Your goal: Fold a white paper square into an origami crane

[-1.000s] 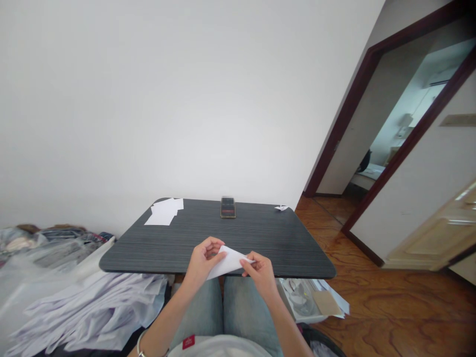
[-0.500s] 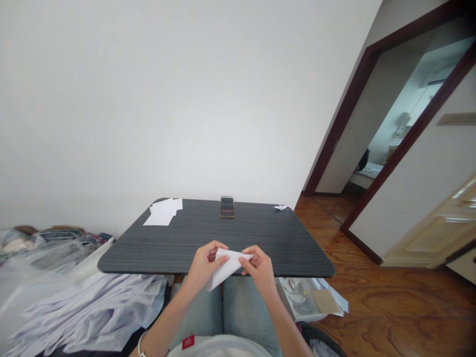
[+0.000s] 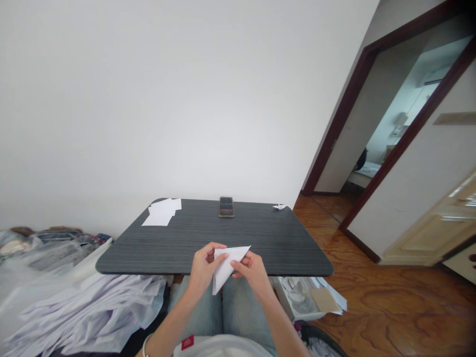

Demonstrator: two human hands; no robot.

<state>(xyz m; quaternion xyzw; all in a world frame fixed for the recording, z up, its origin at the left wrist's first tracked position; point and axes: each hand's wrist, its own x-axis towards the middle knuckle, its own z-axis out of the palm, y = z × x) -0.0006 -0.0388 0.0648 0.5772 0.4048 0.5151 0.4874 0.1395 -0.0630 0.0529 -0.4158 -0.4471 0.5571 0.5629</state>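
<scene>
A folded white paper triangle (image 3: 226,261) is held over the near edge of the dark table (image 3: 260,243), above my lap. My left hand (image 3: 203,267) pinches its left side, fingers curled round the fold. My right hand (image 3: 252,268) pinches its right side with thumb and fingers closed. One point of the triangle hangs down between my hands, another sticks out to the upper right.
On the table's far side lie a stack of white sheets (image 3: 162,212), a phone (image 3: 226,207) and a small folded paper figure (image 3: 279,207). Crumpled white plastic and cloth (image 3: 85,307) pile up at my left. A tray of items (image 3: 308,297) sits on the wooden floor at right.
My hands have drawn closer together and turned the paper, so it now stands more upright, with one point hanging down and another up to the right.
</scene>
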